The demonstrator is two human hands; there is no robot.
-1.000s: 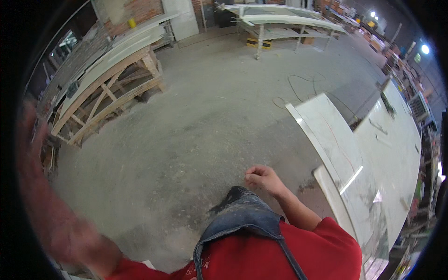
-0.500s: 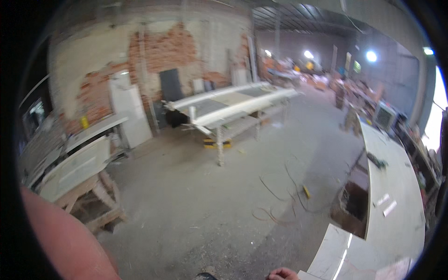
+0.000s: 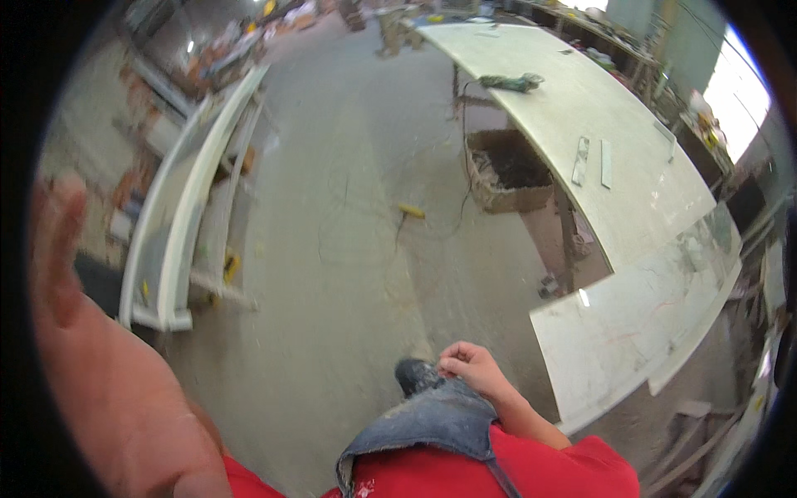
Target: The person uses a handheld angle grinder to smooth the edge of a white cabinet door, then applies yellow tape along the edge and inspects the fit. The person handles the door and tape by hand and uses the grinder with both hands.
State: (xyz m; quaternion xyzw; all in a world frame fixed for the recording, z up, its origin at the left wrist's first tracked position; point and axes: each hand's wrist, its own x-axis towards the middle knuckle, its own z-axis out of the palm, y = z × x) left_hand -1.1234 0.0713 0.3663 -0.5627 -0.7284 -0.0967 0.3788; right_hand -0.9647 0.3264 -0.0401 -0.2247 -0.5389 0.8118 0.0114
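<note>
My left hand (image 3: pixel 116 390) is raised very close at the left edge, large and partly cut off by the dark rim. Its palm shows and the visible fingers stretch upward, with nothing seen in it. Low in the middle, my right hand (image 3: pixel 471 365) hangs beside the dark, dusty apron (image 3: pixel 423 423) I wear over a red shirt. Its fingers are curled together, and whatever they may hold is hidden. To its right, apart from the hand, lies a pale slab (image 3: pixel 614 332) with a glossy, smudged surface.
A long white work table (image 3: pixel 598 108) bears a green power tool (image 3: pixel 513 82) and two small strips (image 3: pixel 593 163). Beneath its edge stands a box of dark waste (image 3: pixel 510 170). A yellow-handled object (image 3: pixel 411 212) and cords lie on the floor. At left is another long bench (image 3: pixel 187 216).
My view has swung right and downward, bringing the white table nearer the middle. My left hand has come up into view from the arm, and more of my right arm and apron shows.
</note>
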